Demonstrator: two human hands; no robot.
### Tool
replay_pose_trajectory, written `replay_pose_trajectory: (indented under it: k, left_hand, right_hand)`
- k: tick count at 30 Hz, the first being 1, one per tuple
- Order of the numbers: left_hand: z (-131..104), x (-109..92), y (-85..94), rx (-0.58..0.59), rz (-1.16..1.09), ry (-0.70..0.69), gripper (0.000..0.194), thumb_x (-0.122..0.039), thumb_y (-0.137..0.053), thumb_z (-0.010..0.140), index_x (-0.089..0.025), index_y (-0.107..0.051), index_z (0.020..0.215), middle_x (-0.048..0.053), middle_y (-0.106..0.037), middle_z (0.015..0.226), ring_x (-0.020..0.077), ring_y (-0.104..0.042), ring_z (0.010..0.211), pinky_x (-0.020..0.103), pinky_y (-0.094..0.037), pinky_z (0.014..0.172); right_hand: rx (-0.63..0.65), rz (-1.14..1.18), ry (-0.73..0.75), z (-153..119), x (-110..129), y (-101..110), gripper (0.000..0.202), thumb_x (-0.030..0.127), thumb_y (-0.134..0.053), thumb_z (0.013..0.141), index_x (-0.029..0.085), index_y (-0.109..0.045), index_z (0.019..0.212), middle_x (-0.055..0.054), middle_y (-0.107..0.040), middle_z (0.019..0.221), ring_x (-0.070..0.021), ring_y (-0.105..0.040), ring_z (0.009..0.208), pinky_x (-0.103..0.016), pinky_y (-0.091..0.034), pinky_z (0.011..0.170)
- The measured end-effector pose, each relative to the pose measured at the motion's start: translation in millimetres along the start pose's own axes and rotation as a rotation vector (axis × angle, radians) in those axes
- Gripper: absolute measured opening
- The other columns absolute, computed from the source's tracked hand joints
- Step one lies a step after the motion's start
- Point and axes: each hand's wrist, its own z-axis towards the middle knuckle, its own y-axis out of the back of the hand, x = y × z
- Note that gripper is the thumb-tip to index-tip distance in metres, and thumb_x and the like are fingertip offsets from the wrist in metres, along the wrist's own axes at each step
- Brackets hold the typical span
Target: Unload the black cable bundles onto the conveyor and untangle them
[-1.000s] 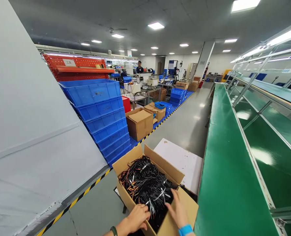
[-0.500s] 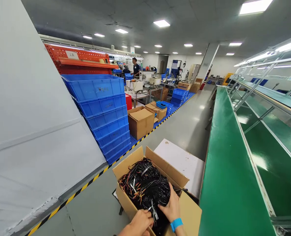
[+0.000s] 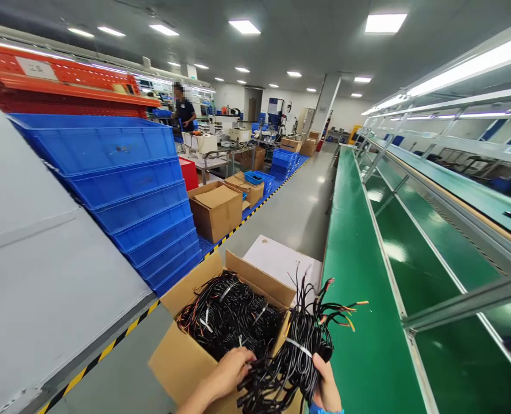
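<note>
In my right hand (image 3: 327, 384) is a thick bundle of black cables (image 3: 300, 351), bound with a white tie. The thumb and fingers wrap its right side, and stripped orange, yellow and red wire ends fan out at the top. Its looped lower part hangs over the near right side of an open cardboard box (image 3: 186, 362). My left hand (image 3: 231, 371) is curled at the bundle's lower left end, above the box; what its fingertips hold, if anything, is hidden. More tied black cable bundles (image 3: 233, 310) fill the box.
A white board (image 3: 276, 253) lies beyond the box. Along the right runs a long green workbench (image 3: 354, 247) with metal frames. Stacked blue crates (image 3: 130, 195) stand left, beside a white panel (image 3: 43, 287). Cardboard cartons (image 3: 216, 213) line the aisle; a person (image 3: 184, 109) stands farther back.
My right hand has lifted a cable bundle out of the box and moved it right, toward the green workbench. My left hand stays by the near side. The view has turned right.
</note>
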Motion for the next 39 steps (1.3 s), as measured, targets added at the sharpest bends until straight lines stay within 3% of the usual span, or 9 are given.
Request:
replay_pose_trajectory:
  k: [3,5,10,14,16,22,27,34,39]
  left_hand:
    - [8.8,-33.6,10.4,-0.106,-0.255,0.038,0.034,-0.038,-0.036,0.093,-0.024,-0.06,0.112,0.005,-0.067,0.11,0.0214,-0.058,0.103,0.035,-0.042,0.092]
    - [12.8,-52.5,13.9,-0.072,-0.5,0.046,0.048,-0.056,-0.037,0.09,-0.023,-0.057,0.118,0.005,-0.067,0.113,0.0221,-0.059,0.106,0.036,-0.042,0.095]
    - [19.0,-82.3,20.9,0.129,-0.782,-0.04,0.089,-0.077,-0.049,0.072,-0.018,-0.039,0.138,0.013,-0.056,0.128,0.0274,-0.051,0.118,0.042,-0.036,0.103]
    - [24.2,-99.7,26.6,0.189,-0.862,-0.276,0.1,-0.07,-0.065,0.065,-0.021,-0.029,0.143,0.013,-0.051,0.133,0.0291,-0.048,0.12,0.044,-0.034,0.104]
    - [25.6,-104.9,26.3,0.143,-0.935,-0.245,0.101,-0.06,-0.078,0.056,-0.021,-0.036,0.139,0.011,-0.052,0.131,0.031,-0.046,0.122,0.044,-0.033,0.104]
    - [22.7,-95.0,16.4,0.026,-1.167,-0.006,0.087,-0.045,-0.088,0.046,-0.019,-0.055,0.122,0.01,-0.063,0.117,0.0342,-0.05,0.117,0.047,-0.037,0.102]
    - [22.0,-80.9,17.4,-0.032,-1.181,0.04,0.082,-0.041,-0.087,0.048,-0.02,-0.055,0.12,0.01,-0.064,0.116,0.0337,-0.053,0.115,0.046,-0.038,0.101]
    - [21.5,-53.5,35.5,0.206,-1.333,0.003,0.085,-0.032,-0.09,0.039,-0.019,-0.06,0.118,0.009,-0.067,0.111,0.0355,-0.055,0.113,0.046,-0.038,0.1]
    - [11.8,-47.1,38.1,0.311,-1.487,-0.027,0.091,-0.052,-0.088,0.037,-0.016,-0.063,0.117,0.015,-0.069,0.106,0.04,-0.057,0.11,0.05,-0.038,0.099]
  right_hand:
    - [0.024,0.04,-0.096,-6.9,-11.1,15.4,0.051,0.063,-0.075,0.048,0.019,-0.07,0.074,-0.011,-0.073,0.07,-0.0367,-0.068,0.089,-0.055,-0.054,0.079]
    - [0.03,0.059,-0.11,-11.1,-18.4,22.7,0.052,0.065,-0.074,0.047,0.02,-0.071,0.071,-0.011,-0.073,0.068,-0.0379,-0.068,0.087,-0.057,-0.054,0.076]
    - [0.05,0.099,-0.055,-24.1,-24.9,23.3,0.063,0.056,-0.079,0.051,0.025,-0.068,0.105,-0.008,-0.074,0.081,-0.0341,-0.068,0.092,-0.054,-0.052,0.084]
    - [0.165,-0.03,0.096,-29.7,-16.6,6.0,0.072,0.048,-0.079,0.056,0.024,-0.058,0.121,-0.01,-0.07,0.107,-0.0323,-0.061,0.106,-0.051,-0.045,0.097]
    - [0.186,-0.16,0.186,-28.2,-10.9,-3.4,0.074,0.046,-0.078,0.06,0.025,-0.053,0.126,-0.01,-0.063,0.12,-0.031,-0.054,0.116,-0.049,-0.04,0.102]
    - [0.165,-0.499,0.476,-22.9,26.2,-28.2,0.069,0.049,-0.069,0.07,0.026,-0.045,0.131,-0.007,-0.051,0.131,-0.0281,-0.044,0.125,-0.045,-0.034,0.107]
    - [0.096,-0.81,0.582,-23.6,65.5,-55.4,0.028,0.042,-0.064,0.076,0.022,-0.063,0.095,-0.006,-0.061,0.1,-0.0253,-0.054,0.101,-0.042,-0.04,0.094]
    - [0.105,-0.62,0.396,2.6,76.9,-63.3,0.041,0.06,-0.055,0.075,0.018,-0.056,0.076,-0.001,-0.056,0.071,-0.0161,-0.051,0.068,-0.029,-0.043,0.065]
    - [0.234,-0.652,0.255,3.5,66.3,-44.0,0.056,0.068,-0.052,0.075,0.015,-0.059,0.058,-0.004,-0.058,0.055,-0.0137,-0.049,0.05,-0.028,-0.041,0.052]
